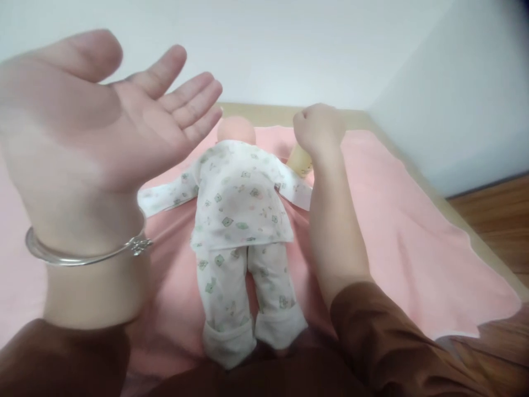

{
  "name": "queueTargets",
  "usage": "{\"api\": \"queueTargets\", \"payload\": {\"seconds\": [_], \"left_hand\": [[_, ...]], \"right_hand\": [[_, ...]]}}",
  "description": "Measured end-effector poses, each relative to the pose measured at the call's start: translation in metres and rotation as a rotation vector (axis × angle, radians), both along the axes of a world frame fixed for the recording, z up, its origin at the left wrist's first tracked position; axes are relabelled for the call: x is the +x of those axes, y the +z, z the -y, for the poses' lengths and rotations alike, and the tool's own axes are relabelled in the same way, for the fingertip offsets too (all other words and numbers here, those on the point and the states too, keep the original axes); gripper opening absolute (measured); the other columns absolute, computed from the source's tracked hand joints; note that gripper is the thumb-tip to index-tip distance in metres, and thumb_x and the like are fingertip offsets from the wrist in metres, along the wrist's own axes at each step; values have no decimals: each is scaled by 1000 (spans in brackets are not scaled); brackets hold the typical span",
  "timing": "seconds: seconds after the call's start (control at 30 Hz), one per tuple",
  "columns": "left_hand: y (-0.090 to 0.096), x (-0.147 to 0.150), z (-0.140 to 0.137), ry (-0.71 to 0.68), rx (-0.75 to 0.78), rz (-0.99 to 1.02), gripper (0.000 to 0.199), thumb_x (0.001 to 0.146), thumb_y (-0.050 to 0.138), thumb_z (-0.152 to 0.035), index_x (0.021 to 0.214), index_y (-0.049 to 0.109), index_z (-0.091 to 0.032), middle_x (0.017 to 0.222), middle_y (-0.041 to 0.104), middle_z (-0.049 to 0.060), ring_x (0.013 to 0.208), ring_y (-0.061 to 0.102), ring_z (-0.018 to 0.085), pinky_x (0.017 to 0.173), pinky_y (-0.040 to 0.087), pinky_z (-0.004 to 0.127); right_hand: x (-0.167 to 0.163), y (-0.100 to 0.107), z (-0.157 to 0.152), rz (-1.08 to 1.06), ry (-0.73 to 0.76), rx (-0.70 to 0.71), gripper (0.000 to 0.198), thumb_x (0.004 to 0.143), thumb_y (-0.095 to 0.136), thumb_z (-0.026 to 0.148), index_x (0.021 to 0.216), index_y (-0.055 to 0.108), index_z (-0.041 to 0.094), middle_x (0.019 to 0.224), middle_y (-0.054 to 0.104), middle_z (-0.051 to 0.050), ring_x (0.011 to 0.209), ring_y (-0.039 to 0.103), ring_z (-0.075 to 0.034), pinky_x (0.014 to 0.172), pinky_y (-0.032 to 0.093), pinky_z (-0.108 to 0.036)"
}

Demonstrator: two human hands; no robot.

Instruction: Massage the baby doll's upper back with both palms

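My left hand (111, 116) is raised at the left, palm up, fingers stretched out and nothing in it. A silver bangle circles that wrist. My right hand (320, 128) is closed in a fist beyond the doll's sleeve at the right. A pale yellow bottle (301, 160) comes out tilted from under this fist; its other end is hidden by the hand. Between my arms lies a baby doll (243, 193) in a white patterned top and trousers, arms spread and head at the far end. No face shows on it.
A pink cloth (384, 220) with some creases is spread under the doll over a beige mat (273, 113). White walls (264, 49) meet in a corner behind it. Wooden floor (491, 215) shows at the right.
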State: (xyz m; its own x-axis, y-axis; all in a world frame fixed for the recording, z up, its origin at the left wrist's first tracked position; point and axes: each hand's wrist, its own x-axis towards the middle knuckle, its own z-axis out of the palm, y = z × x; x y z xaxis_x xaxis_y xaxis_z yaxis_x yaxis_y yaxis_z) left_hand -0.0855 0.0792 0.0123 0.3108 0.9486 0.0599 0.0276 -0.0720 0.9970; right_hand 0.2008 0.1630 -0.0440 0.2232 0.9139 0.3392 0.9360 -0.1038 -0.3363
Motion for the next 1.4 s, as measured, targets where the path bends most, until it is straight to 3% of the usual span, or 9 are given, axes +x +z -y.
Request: {"api": "queueTargets", "payload": {"seconds": [0.27, 0.43, 0.6, 0.73, 0.9, 1.0, 1.13, 1.27, 1.4], "left_hand": [[2, 6, 10, 17, -34, 164, 62, 108, 0, -39, 158, 32, -21, 146, 60, -5, 145, 50, 11, 125, 35, 37], [5, 28, 19, -129, 71, -40, 61, 101, -6, -34, 155, 15, -18, 163, 41, 1, 153, 36, 16, 123, 40, 39], [6, 38, 23, 156, -209, 94, 72, 96, -2, -38, 140, 53, -22, 142, 59, 2, 150, 25, 35, 95, 41, 56], [-8, 34, 13, 391, -158, -1, 91, 87, -8, -50, 141, 56, -17, 150, 49, 11, 147, 7, 49, 78, 37, 65], [-8, 42, 14, 297, -221, 310, 81, 89, 2, -52, 144, 51, -16, 158, 43, 12, 149, 5, 48, 90, 45, 66], [5, 49, 25, 104, -339, 558, 78, 87, -3, -33, 139, 49, -8, 154, 44, 11, 149, 17, 44, 92, 48, 58], [14, 49, 32, -28, -436, 689, 115, 50, -35, -10, 135, 41, 3, 155, 32, 12, 145, 18, 43, 74, 40, 59], [14, 50, 34, -86, -416, 817, 76, 88, -7, -23, 143, 42, -5, 157, 43, 9, 152, 9, 38, 102, 44, 54], [10, 64, 40, 112, -389, 638, 63, 103, 6, -36, 150, 44, -20, 165, 37, -3, 156, -1, 40, 120, 40, 60]], "right_hand": [[1, 2, 5, 8, -1, -43, 25, 88, 43, 23, 69, 59, 21, 84, 69, -13, 96, 67, -31, 86, 51, -44], [0, 3, 8, 3, 6, -45, 24, 87, 43, 22, 67, 56, 21, 78, 67, -12, 92, 67, -30, 86, 51, -44], [0, 4, 12, -12, 43, -57, 25, 86, 44, 24, 68, 60, 20, 78, 69, -13, 92, 68, -31, 85, 52, -45], [1, 6, 14, -38, 42, -72, 24, 85, 45, 24, 65, 58, 21, 74, 67, -11, 88, 68, -30, 82, 51, -43], [3, 13, 22, -118, 107, -42, 25, 86, 46, 19, 61, 51, 22, 65, 60, -4, 83, 66, -22, 82, 54, -37], [1, 27, 39, -176, 160, 25, 21, 89, 47, 18, 79, 65, 21, 88, 73, -5, 100, 70, -22, 100, 55, -41], [-19, 50, 75, -178, 278, 215, 42, 95, 50, 26, 133, 64, 16, 145, 64, -6, 141, 56, -22, 125, 42, -42], [-66, 49, 112, -61, 737, 333, 54, 103, 40, 32, 150, 46, 5, 165, 40, -12, 156, 37, -18, 133, 28, -37], [-118, 36, 152, 219, 733, 288, 81, 97, 61, 47, 162, 30, 10, 172, 23, -13, 163, 14, -33, 136, 4, -54]]}}
